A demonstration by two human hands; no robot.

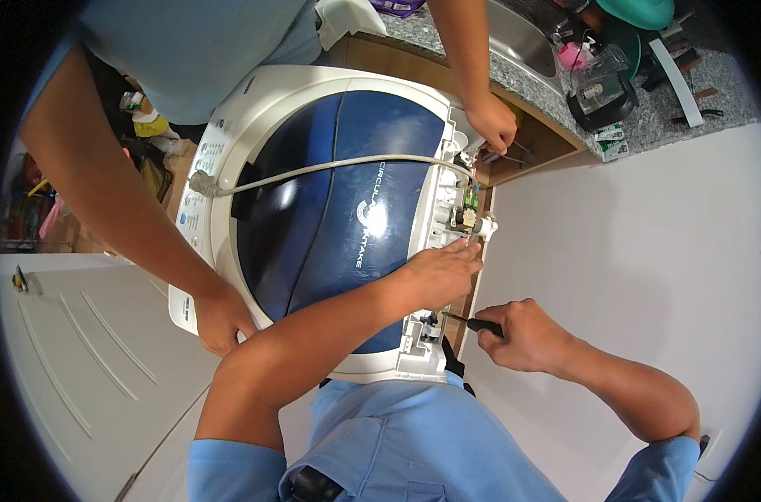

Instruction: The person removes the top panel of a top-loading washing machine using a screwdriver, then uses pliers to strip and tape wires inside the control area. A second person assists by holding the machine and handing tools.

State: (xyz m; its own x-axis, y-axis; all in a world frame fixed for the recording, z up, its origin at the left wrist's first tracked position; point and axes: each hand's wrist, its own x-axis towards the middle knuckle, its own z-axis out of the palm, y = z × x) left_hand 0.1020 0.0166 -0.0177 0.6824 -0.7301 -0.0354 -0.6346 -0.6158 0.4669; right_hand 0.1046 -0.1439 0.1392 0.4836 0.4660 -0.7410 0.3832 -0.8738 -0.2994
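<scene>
A white top-loading washing machine [263, 109] with a dark blue lid lies in front of me, its rear strip uncovered on the right. Inside that strip show wires, white plastic housings and a valve-like part [466, 219]. My left hand [443, 272] reaches across the lid, its bent fingers together at the strip's outer edge; what they grip is hidden. My right hand [523, 335] is closed round the black handle of a screwdriver [485, 326]. The screwdriver's shaft points left into the lower end of the strip. A grey power cord [330, 167] lies over the lid.
Across the machine, a person in blue rests one hand [222, 318] on its left edge and holds the other hand [491, 125] by the strip's far end. Behind are a granite counter [514, 75], a sink [514, 33] and dishes. A white wall [615, 226] stands right.
</scene>
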